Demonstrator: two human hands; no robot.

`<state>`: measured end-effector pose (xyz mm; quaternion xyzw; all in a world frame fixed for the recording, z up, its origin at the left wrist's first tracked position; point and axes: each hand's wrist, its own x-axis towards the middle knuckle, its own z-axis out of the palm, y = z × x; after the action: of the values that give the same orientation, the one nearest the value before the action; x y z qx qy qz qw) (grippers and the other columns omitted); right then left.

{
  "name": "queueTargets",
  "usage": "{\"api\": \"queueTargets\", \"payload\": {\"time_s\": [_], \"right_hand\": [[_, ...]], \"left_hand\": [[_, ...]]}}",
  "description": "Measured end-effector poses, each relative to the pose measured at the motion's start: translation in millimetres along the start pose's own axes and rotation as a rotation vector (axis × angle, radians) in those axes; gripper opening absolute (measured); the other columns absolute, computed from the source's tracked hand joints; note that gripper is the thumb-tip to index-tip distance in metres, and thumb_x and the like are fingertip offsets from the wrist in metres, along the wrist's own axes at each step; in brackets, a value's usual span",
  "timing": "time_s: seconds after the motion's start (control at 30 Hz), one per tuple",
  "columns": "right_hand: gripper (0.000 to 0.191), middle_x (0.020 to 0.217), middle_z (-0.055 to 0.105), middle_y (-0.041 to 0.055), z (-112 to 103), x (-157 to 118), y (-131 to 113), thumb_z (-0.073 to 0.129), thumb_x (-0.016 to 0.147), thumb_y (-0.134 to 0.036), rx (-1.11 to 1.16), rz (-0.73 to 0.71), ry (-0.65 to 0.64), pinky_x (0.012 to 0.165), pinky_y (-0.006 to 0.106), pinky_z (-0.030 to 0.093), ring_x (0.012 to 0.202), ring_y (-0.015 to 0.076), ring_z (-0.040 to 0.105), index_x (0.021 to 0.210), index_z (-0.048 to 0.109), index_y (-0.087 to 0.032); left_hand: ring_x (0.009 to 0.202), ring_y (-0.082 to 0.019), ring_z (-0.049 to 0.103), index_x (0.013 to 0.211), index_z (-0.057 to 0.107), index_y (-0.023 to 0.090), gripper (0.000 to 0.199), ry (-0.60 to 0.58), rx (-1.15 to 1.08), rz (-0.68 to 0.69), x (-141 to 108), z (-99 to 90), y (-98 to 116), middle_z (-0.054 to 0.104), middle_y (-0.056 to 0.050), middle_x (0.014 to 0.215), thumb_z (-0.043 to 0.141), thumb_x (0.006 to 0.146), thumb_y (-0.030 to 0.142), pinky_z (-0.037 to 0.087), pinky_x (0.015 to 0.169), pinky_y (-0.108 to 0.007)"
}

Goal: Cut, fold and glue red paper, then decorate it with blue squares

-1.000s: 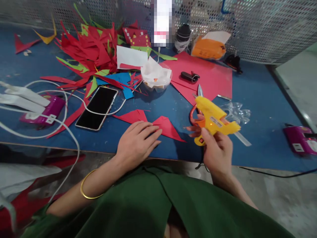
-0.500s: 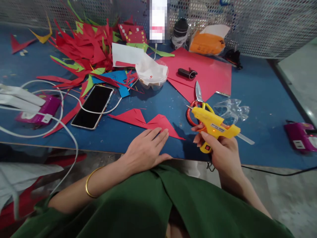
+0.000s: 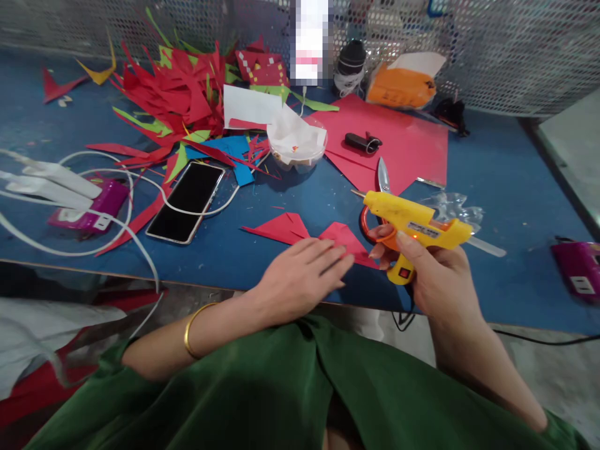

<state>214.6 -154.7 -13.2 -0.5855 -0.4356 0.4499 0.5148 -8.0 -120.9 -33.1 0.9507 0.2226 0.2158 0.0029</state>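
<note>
My left hand (image 3: pixel 302 275) lies flat with fingers stretched over a folded piece of red paper (image 3: pixel 288 228) near the table's front edge. Its fingers cover the paper's lower middle, and two peaked folds show beyond them. In my right hand (image 3: pixel 435 275) is a yellow hot glue gun (image 3: pixel 407 215), its metal nozzle pointing left and a small red light lit on its side. A clear glue stick (image 3: pixel 487 246) sticks out of its rear. Behind the gun lie scissors (image 3: pixel 383 175) with orange-red handles, partly hidden by it.
A black phone (image 3: pixel 187 203) lies left of the paper, crossed by a white cable. Further back are a heap of red paper scraps (image 3: pixel 173 90), a clear bowl (image 3: pixel 300 156) with white paper, and a red sheet (image 3: pixel 412 144). Purple power boxes (image 3: pixel 110 203) stand at both sides.
My left hand and the red paper under it have slid to the right. The glue gun has shifted slightly right relative to the scissors, still in my right hand. The view has turned a little.
</note>
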Motion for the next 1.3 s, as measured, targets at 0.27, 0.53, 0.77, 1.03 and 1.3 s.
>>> {"api": "queueTargets", "payload": {"time_s": [0.27, 0.53, 0.77, 1.03, 1.3], "right_hand": [[0.02, 0.086, 0.076, 0.0026, 16, 4, -13, 0.068, 0.089, -0.044, -0.221, -0.041, -0.229, 0.058, 0.026, 0.062, 0.071, 0.0174, 0.073, 0.098, 0.075, -0.028], [0.019, 0.085, 0.078, 0.0027, 60, 7, -17, 0.067, 0.089, -0.044, -0.321, -0.053, -0.363, 0.055, 0.024, 0.061, 0.07, 0.0174, 0.074, 0.096, 0.074, -0.028], [0.023, 0.078, 0.074, 0.0026, 77, 5, -27, 0.062, 0.092, -0.044, -0.57, -0.124, -0.52, 0.056, 0.025, 0.059, 0.071, 0.019, 0.073, 0.087, 0.07, -0.024], [0.015, 0.072, 0.065, -0.0028, 85, -7, -20, 0.061, 0.094, -0.038, -0.669, -0.181, -0.541, 0.05, 0.023, 0.051, 0.061, 0.0141, 0.065, 0.087, 0.057, -0.026], [0.016, 0.074, 0.066, 0.0012, 91, -5, -14, 0.056, 0.097, -0.04, -0.698, -0.222, -0.507, 0.045, 0.028, 0.049, 0.069, 0.0205, 0.069, 0.086, 0.06, -0.028]], "left_hand": [[0.099, -0.026, 0.068, 0.103, 0.073, 0.026, 0.015, 0.088, 0.187, -0.476, -67, -37.3, -73, 0.077, -0.005, 0.103, 0.061, 0.094, 0.031, 0.05, 0.09, -0.043], [0.088, -0.02, 0.07, 0.09, 0.071, 0.024, 0.019, 0.041, 0.046, -0.47, -78, -37.0, -80, 0.077, -0.001, 0.093, 0.055, 0.097, 0.025, 0.05, 0.081, -0.036], [0.084, -0.019, 0.071, 0.091, 0.073, 0.025, 0.021, 0.032, 0.126, -0.357, -85, -43.5, -75, 0.078, 0.0, 0.093, 0.054, 0.095, 0.019, 0.051, 0.073, -0.034], [0.086, -0.019, 0.072, 0.093, 0.073, 0.023, 0.016, 0.065, 0.193, -0.32, -91, -43.3, -69, 0.078, 0.0, 0.093, 0.061, 0.091, 0.013, 0.052, 0.074, -0.032], [0.087, -0.018, 0.072, 0.091, 0.073, 0.022, 0.017, 0.054, 0.179, -0.329, -93, -43.2, -68, 0.078, 0.001, 0.094, 0.059, 0.093, 0.013, 0.052, 0.076, -0.032]]}}
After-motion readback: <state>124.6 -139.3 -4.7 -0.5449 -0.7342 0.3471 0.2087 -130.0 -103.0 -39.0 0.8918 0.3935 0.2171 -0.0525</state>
